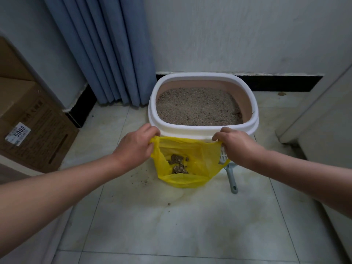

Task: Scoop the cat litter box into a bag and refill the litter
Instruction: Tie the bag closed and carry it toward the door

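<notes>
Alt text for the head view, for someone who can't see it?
The left hand and right hand each grip an edge of a thin yellow plastic bag, holding it open with brown litter clumps inside, before a white-rimmed oval litter box of grey-brown litter. A grey-handled plastic scoop lies on the pale tiled floor beside the bag.

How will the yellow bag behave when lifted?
Probably floppy: the yellow bag is thin film sagging between the left hand and right hand. Likely light: only a few clumps lie inside. It may collapse if one side is released.
</notes>
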`<state>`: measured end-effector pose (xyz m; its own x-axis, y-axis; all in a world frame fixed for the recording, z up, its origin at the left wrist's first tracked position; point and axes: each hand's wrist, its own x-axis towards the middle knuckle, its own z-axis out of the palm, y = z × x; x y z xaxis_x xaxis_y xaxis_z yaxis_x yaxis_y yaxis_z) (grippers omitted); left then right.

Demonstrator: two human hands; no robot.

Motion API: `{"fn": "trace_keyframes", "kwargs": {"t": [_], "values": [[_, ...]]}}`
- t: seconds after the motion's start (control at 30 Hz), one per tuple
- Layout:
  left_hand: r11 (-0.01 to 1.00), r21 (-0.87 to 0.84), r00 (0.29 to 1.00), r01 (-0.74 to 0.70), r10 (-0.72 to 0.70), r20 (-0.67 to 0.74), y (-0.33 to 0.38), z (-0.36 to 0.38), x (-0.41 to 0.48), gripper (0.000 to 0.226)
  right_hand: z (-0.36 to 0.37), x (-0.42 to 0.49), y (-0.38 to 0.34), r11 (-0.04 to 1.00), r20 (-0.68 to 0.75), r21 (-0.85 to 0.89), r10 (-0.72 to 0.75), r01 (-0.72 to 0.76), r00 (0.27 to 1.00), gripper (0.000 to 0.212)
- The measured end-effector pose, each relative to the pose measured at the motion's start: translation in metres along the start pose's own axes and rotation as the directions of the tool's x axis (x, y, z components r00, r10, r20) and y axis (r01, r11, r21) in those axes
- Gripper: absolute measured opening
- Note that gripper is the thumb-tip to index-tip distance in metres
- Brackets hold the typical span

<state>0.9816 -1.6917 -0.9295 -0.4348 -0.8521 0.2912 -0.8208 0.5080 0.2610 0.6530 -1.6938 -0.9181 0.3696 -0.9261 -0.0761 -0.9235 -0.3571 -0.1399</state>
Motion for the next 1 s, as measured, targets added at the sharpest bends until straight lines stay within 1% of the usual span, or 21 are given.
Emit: {"fn": "trace_keyframes", "kwargs": {"t": [0.07,0.13,0.2,0.27,0.33,0.4,0.47,0.57,0.63,0.7,0.77,0.83,0.93,0.97,1.0], "values": [[0.998,-0.034,0.998,0.047,-0.048,-0.032,-0.009,-0.002,-0.002,0.026,0.000,-0.001,0.004,1.000,-0.035,-0.024,0.009,-0.010,0.999,0.049],[0.991,-0.072,0.991,0.112,-0.117,-0.060,-0.016,-0.003,-0.005,0.017,-0.002,-0.003,0.005,0.997,-0.047,-0.070,0.012,-0.016,0.999,0.032],[0.966,-0.118,0.965,0.230,-0.242,-0.099,-0.022,-0.005,-0.005,0.008,-0.005,-0.004,0.005,0.996,-0.073,-0.090,0.009,-0.015,0.997,0.015],[0.925,-0.187,0.924,0.331,-0.358,-0.136,-0.022,-0.007,-0.002,0.008,-0.006,-0.003,0.005,0.998,-0.136,-0.053,0.013,-0.021,0.991,0.004],[0.881,-0.302,0.898,0.363,-0.418,-0.139,-0.019,-0.012,0.005,0.012,-0.009,0.000,0.003,0.996,-0.193,0.078,0.056,-0.042,0.980,0.018],[0.833,-0.414,0.880,0.367,-0.455,-0.134,-0.010,-0.020,0.017,0.015,-0.018,0.005,-0.003,0.958,-0.262,0.281,0.130,-0.053,0.956,0.026],[0.770,-0.526,0.847,0.361,-0.507,-0.161,0.001,-0.034,0.034,0.017,-0.033,0.009,-0.015,0.877,-0.319,0.480,0.201,-0.025,0.926,0.029],[0.649,-0.689,0.791,0.322,-0.584,-0.181,0.017,-0.061,0.064,0.019,-0.064,0.016,-0.038,0.685,-0.325,0.725,0.242,0.077,0.914,0.025],[0.599,-0.745,0.786,0.295,-0.596,-0.168,0.027,-0.073,0.076,0.019,-0.082,0.020,-0.049,0.593,-0.348,0.792,0.248,0.142,0.904,0.022],[0.604,-0.765,0.793,0.224,-0.569,-0.216,0.035,-0.083,0.081,0.019,-0.095,0.022,-0.055,0.552,-0.390,0.811,0.262,0.195,0.883,0.021],[0.626,-0.767,0.804,0.137,-0.523,-0.283,0.041,-0.093,0.082,0.018,-0.105,0.023,-0.057,0.551,-0.441,0.800,0.272,0.237,0.855,0.020],[0.661,-0.743,0.831,0.104,-0.469,-0.300,0.043,-0.097,0.083,0.016,-0.111,0.023,-0.056,0.548,-0.460,0.797,0.279,0.253,0.843,0.019],[0.742,-0.644,0.909,0.185,-0.378,-0.175,0.047,-0.087,0.080,0.017,-0.106,0.024,-0.055,0.568,-0.419,0.797,0.275,0.206,0.865,0.018],[0.760,-0.621,0.914,0.191,-0.369,-0.171,0.047,-0.083,0.078,0.016,-0.103,0.024,-0.055,0.575,-0.406,0.796,0.280,0.186,0.870,0.019],[0.766,-0.617,0.904,0.180,-0.377,-0.204,0.047,-0.081,0.077,0.015,-0.101,0.023,-0.055,0.579,-0.404,0.796,0.288,0.178,0.868,0.019]]}}
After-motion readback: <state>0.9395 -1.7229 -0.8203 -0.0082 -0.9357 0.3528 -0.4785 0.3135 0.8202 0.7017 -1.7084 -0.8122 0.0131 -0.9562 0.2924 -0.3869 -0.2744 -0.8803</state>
